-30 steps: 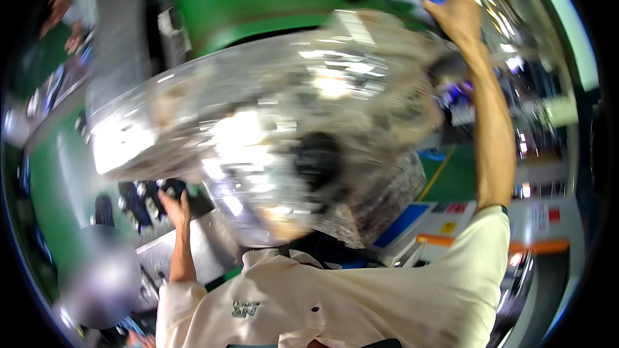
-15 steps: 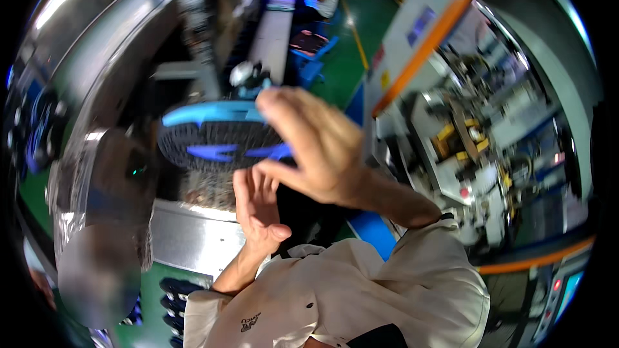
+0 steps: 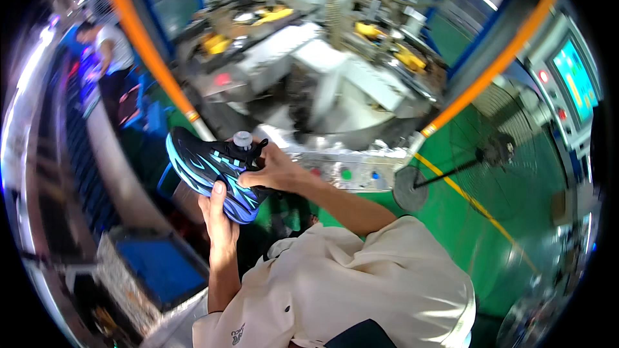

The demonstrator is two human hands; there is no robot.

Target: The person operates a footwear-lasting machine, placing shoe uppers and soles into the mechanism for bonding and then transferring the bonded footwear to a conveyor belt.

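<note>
The left hand point(image 3: 220, 218) is cupping the underside of a black sneaker with blue streaks point(image 3: 213, 171), its thumb pressing up against the side near the sole and the fingers wrapping out of sight beneath. The right hand point(image 3: 274, 169) is closing over the top of the same shoe from the other side, fingers curled around the collar and laces; both hands are gripping it firmly, neither lying open. The sneaker is being held up in the air in front of the person's chest, toe pointing to the person's left and tilted slightly up, with a grey knob-like plug point(image 3: 242, 139) sticking out of its opening just above the right hand's fingers.

Behind the shoe a large round machine point(image 3: 322, 71) with white blocks and yellow parts is filling the upper middle of the view, framed by two slanting orange bars point(image 3: 474, 87). A control panel with coloured buttons point(image 3: 345, 171) is sitting just beyond the right forearm. A pedestal fan point(image 3: 496, 151) is standing on the green floor point(image 3: 464, 232) to the right, near a screen point(image 3: 574, 77). At the lower left a blue tray point(image 3: 158, 267) is lying well below the hands, and another person point(image 3: 113, 58) is working far off at the upper left.
</note>
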